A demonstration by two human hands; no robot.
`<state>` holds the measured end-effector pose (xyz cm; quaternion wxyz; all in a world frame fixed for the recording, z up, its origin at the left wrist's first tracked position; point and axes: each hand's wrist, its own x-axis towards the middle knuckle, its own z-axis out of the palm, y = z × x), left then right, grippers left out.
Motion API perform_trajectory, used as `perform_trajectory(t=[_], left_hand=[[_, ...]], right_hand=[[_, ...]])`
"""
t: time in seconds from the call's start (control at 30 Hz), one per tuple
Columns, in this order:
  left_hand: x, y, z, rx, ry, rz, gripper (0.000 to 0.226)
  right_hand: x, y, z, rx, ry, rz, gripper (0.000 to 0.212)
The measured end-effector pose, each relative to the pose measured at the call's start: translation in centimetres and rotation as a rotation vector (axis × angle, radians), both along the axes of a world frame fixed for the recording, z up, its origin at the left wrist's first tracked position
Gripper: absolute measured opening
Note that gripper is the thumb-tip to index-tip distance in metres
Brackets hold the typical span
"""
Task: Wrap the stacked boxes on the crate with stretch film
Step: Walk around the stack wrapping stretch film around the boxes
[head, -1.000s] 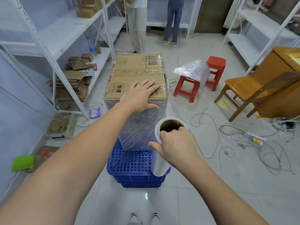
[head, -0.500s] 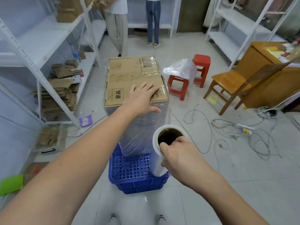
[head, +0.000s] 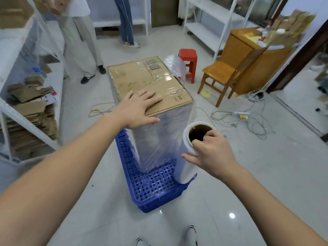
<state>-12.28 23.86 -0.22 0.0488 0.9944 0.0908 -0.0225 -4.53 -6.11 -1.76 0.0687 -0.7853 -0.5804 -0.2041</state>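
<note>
The left hand (head: 140, 105) is laid flat, fingers spread, on the top near corner of the stacked boxes (head: 150, 96), which stand on the blue crate (head: 152, 183) on the floor, their sides already sheathed in film. To the right, the roll of stretch film (head: 186, 157) is held upright just beside the stack, the right hand (head: 211, 153) curled round its top rim with fingers hooked into the core. Good work would call for the film to be kept taut, each turn overlapped, and the stack steadied.
</note>
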Motion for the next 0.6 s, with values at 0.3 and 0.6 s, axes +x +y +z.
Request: perform_trajectory(t=[0.3, 0.6], left_hand=[[0.1, 0.1, -0.2, 0.003, -0.01, 0.006, 0.087], [-0.1, -0.2, -0.2, -0.014, -0.023, 0.016, 0.086]], right_hand=[[-3.3, 1.1, 0.8, -0.057, 0.039, 0.077, 0.049], [-7.5, 3.7, 0.7, -0.013, 0.145, 0.276, 0.054]])
